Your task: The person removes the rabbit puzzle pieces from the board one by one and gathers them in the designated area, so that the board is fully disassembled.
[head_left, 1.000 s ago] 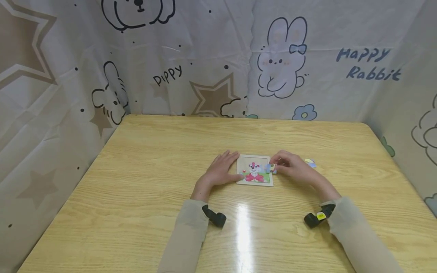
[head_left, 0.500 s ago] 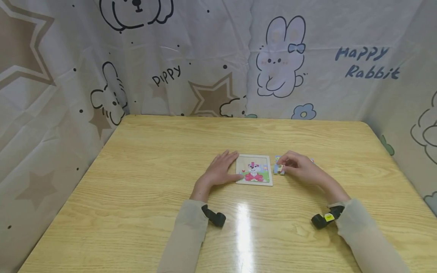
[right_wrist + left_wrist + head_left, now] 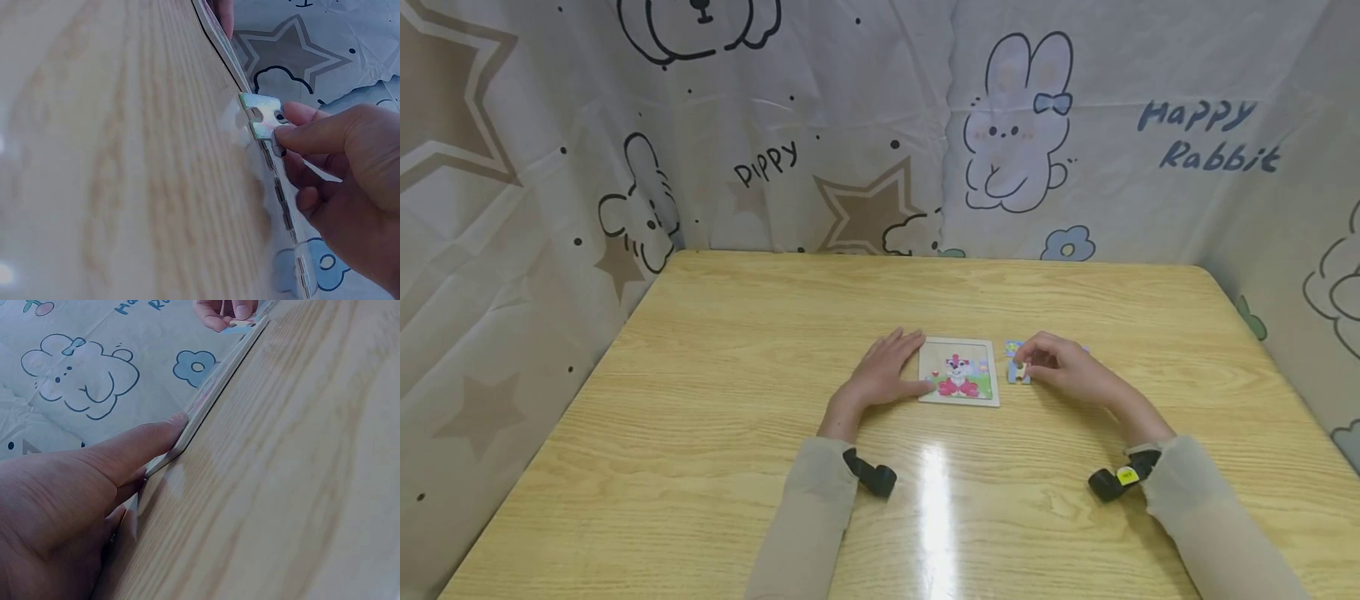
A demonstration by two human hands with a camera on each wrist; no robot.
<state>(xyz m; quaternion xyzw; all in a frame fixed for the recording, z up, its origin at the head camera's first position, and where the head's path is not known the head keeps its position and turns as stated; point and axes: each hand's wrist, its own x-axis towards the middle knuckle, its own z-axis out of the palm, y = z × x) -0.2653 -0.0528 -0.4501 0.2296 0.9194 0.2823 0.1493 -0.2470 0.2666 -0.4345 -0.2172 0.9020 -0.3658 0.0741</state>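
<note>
A square puzzle tray (image 3: 997,387) lies on the table, its lower part filled by a pink-and-white cartoon animal on green. The upper part shows bare backing. My left hand (image 3: 880,373) rests along the tray's left side, fingers extended, the thumb (image 3: 165,429) on its edge. Just right of the tray, my right hand (image 3: 1063,367) pinches a small jigsaw piece (image 3: 1017,377) between thumb and fingertips. In the right wrist view that piece (image 3: 261,103) is tilted, one notched edge facing outward. Another blue-and-yellow jigsaw piece (image 3: 1012,346) lies behind it, partly covered by my fingers.
More jigsaw pieces lie in a row on the table in the right wrist view, seen edge-on (image 3: 282,200), mostly hidden behind my right hand in the head view. The wooden table (image 3: 737,358) meets a printed cloth (image 3: 865,108) at the back and sides.
My right hand has moved right, carrying the jigsaw piece from over the tray's right rim to beside the tray. The left hand has stayed in place.
</note>
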